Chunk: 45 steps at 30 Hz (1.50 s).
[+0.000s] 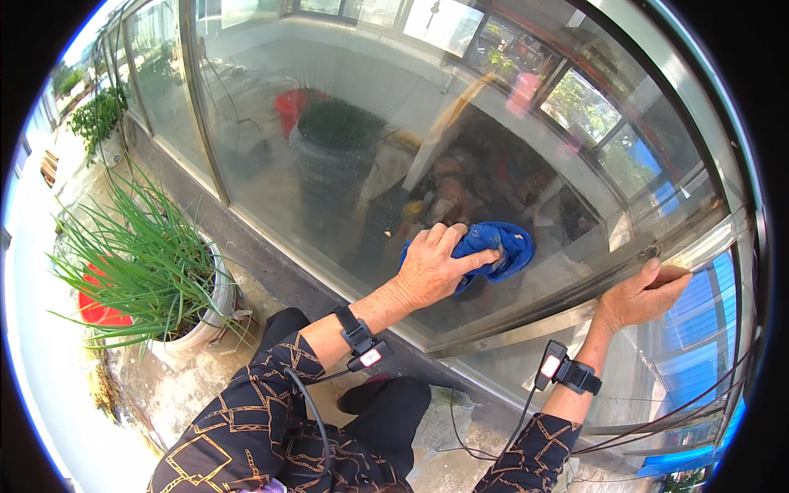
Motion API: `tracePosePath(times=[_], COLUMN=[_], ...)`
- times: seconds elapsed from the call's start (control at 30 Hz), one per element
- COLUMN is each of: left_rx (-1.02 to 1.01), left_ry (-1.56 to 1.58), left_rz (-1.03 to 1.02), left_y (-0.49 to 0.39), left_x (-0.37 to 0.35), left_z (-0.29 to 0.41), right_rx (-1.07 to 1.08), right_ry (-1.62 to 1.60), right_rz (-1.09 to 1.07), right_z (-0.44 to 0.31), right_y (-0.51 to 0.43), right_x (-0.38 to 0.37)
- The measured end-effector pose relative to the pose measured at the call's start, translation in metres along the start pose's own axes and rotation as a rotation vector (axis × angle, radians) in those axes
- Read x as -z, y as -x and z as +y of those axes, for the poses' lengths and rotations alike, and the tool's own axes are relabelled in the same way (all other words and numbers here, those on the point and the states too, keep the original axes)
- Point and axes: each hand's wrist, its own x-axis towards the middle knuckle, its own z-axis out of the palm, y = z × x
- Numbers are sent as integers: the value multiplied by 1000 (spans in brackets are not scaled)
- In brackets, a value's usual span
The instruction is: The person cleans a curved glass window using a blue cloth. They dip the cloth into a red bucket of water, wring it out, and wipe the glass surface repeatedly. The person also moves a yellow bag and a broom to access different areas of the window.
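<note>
A bunched blue cloth [500, 246] is pressed against a large glass pane [345, 203], with my left hand [434, 262] closed over it. Light spots mark the fabric. Over at the right, my right hand [644, 294] rests by the metal window frame [555, 302] that divides two panes. Its thumb points up, its fingers curl away from me, and no object shows in it. Whether those fingers grip the frame's edge cannot be made out. Each wrist wears a black strap with a small device and a cable.
To the left, a white bucket [222, 305] holds tall green onion-like plants [142, 259], beside a red basin [102, 305]. A dark ledge [271, 271] runs under the glass. Cables [666, 419] cross at lower right. Reflections cover the pane; a red bucket [291, 110] appears in it.
</note>
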Motion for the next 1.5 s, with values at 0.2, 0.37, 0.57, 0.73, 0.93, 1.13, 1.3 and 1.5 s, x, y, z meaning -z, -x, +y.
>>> tracePosePath(times=[0.2,0.37,0.57,0.73,0.93,1.13,1.3,1.5], left_rx=[412,888,1073,641,311,-19,175,486], left_ry=[57,74,97,-126,108,-9,75,7], left_rz=[410,446,592,495,29,-145,19,342], left_y=[-30,-16,-3,15,39,41,33,20], left_x=[68,126,116,41,-25,-46,5,77], left_z=[-131,-276,-307,-174,0,32,-41,-178], right_rx=[27,-41,69,72,47,48,51,-13], right_ry=[5,3,-56,-29,-99,-6,8,31], right_rz=[5,-16,26,50,76,-14,34,19], right_z=[6,-4,-12,-13,-15,-4,0,2], right_y=[0,-4,-6,-5,-5,-4,-2,-2], right_x=[-1,2,1,2,1,3,2,2])
